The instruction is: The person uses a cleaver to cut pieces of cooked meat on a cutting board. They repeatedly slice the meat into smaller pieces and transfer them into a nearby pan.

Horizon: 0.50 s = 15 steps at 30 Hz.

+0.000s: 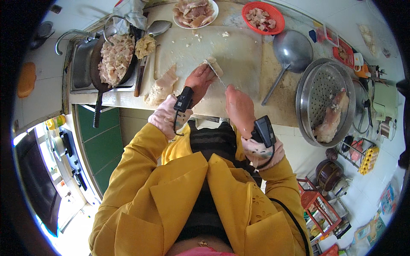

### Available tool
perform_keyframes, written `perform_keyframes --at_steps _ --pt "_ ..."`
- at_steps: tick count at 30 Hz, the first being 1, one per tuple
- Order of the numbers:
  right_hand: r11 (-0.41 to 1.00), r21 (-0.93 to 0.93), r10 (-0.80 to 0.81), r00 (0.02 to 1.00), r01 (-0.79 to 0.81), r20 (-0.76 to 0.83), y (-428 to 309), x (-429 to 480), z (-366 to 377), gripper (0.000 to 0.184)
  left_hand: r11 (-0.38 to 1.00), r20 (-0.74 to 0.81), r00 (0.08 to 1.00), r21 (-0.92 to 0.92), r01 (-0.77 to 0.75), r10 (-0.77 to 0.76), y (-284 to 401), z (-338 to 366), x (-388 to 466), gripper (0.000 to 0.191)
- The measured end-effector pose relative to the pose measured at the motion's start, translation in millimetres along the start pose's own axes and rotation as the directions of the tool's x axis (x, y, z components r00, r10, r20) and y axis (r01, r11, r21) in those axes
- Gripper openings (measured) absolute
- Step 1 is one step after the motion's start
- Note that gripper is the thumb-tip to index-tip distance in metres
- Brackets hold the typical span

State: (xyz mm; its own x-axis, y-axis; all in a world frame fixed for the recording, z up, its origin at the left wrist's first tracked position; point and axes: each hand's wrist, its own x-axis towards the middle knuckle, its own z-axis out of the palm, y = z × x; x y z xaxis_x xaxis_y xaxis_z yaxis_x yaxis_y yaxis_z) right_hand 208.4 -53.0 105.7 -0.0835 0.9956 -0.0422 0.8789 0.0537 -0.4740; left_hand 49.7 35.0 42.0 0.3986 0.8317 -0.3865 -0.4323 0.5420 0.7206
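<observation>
On the pale cutting board [237, 41], my left hand [200, 84] presses on a piece of raw pale meat or fat [215, 65]. My right hand [239, 107] is closed around a knife, its handle hidden in the fist; the thin blade [215, 71] lies against the piece, close to my left fingertips. A larger slab of raw pale meat or fat [163, 86] lies on the board left of my left hand. Small scraps are scattered over the far part of the board. A pan [95, 68] at the left holds a heap of pale diced meat [116, 59].
The pan sits over the metal sink [81, 68]. Behind the board are a plate of sliced meat [194, 13] and a red basket [263, 17] of meat pieces. To the right are a metal ladle [292, 48] and a steamer tray [315, 92] with a long meat piece.
</observation>
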Motion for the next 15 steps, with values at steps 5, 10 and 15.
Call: perform_keyframes --at_steps 5,10,15 --pt "1.0 -0.019 0.009 1.0 -0.009 0.013 -5 36 9 0.01 1.0 0.101 0.995 0.028 -0.01 0.007 -4 -14 8 0.035" --pt "0.996 0.013 -0.091 0.996 0.091 -0.004 -5 70 23 0.011 0.995 0.102 0.992 -0.073 -0.066 0.073 -17 -22 11 0.036" --pt "1.0 -0.007 -0.012 0.987 0.013 0.16 21 27 -4 0.017 0.798 0.05 0.926 0.492 -0.348 0.373 -29 -33 13 0.034"
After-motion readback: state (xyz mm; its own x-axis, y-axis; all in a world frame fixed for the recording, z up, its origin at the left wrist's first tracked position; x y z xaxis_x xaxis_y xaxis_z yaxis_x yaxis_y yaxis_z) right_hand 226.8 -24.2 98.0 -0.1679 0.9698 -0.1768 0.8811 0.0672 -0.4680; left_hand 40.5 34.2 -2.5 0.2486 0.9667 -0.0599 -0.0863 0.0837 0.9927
